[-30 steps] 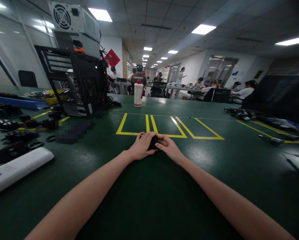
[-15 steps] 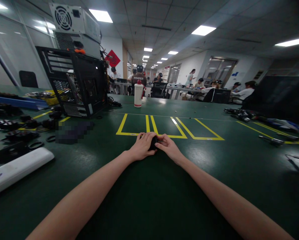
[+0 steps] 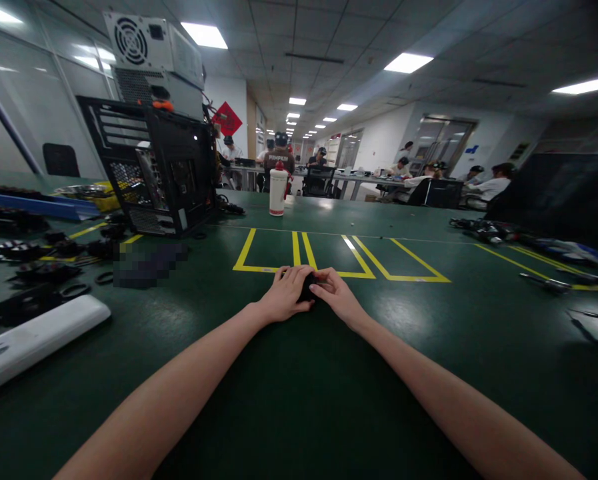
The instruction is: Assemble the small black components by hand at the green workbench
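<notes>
A small black object (image 3: 307,288) is between my two hands at the middle of the green table (image 3: 299,373), just in front of the yellow tape outlines (image 3: 306,252). My left hand (image 3: 289,293) wraps over it from the left, thumb at the near side. From the right, my right hand (image 3: 333,292) pinches at its edge with thumb and fingers. The fingers cover most of the object, so its kind cannot be made out.
Far left stands a black computer case (image 3: 169,167) with power supply units (image 3: 151,47) stacked on it. A white bottle (image 3: 277,191) is beyond the tape. Left lie black parts and a long white object (image 3: 43,340); right, dark tools (image 3: 546,283). People sit at tables behind.
My hands and the black object hold nearly the same pose. The whole view has shifted very slightly. In the background, a standing person has moved to the right.
</notes>
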Motion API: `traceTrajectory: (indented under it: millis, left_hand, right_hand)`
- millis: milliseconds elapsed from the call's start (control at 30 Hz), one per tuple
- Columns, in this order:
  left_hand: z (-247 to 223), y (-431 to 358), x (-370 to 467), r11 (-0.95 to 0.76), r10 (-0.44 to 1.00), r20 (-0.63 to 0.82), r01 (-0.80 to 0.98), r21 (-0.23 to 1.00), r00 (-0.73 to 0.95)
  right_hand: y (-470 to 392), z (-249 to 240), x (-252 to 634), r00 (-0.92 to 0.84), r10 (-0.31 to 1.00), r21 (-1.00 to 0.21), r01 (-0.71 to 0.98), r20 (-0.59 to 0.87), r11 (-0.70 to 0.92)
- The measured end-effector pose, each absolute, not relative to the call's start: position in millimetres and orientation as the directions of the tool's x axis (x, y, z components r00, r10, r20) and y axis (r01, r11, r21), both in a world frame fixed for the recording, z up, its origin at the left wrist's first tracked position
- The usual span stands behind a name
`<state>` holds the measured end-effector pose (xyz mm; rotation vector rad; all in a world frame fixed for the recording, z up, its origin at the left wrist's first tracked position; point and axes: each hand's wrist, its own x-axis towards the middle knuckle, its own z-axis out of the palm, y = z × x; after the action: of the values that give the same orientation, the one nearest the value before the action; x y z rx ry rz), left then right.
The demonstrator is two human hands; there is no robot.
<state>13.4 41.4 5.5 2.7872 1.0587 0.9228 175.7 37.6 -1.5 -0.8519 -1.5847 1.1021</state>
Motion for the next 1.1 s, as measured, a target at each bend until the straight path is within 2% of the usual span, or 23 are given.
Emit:
traceTrajectory:
  millis: [200,400,867,1100]
  left_hand:
    - [6.1,40.4,13.3,-0.777,0.601,0.534,0.592,0.214,0.595]
    - [7.8,38.6,13.0,-0.771,0.612,0.513,0.600,0.216,0.602]
    - [5.6,40.7,14.1,-0.773,0.606,0.530,0.597,0.215,0.593]
    - [4.3,41.6,12.9,-0.774,0.604,0.527,0.597,0.210,0.597]
  right_hand:
    - [38.8,-1.2,179.0,-0.308,0.918,-0.959,0.051,0.250,0.278]
    - [36.4,-0.7,180.5,-0.369,0.880,-0.951,-0.039,0.300,0.308]
    - [39.3,-1.7,179.8,-0.325,0.903,-0.952,0.020,0.281,0.304]
    - [37.0,-1.0,180.6,-0.370,0.882,-0.954,-0.052,0.292,0.294]
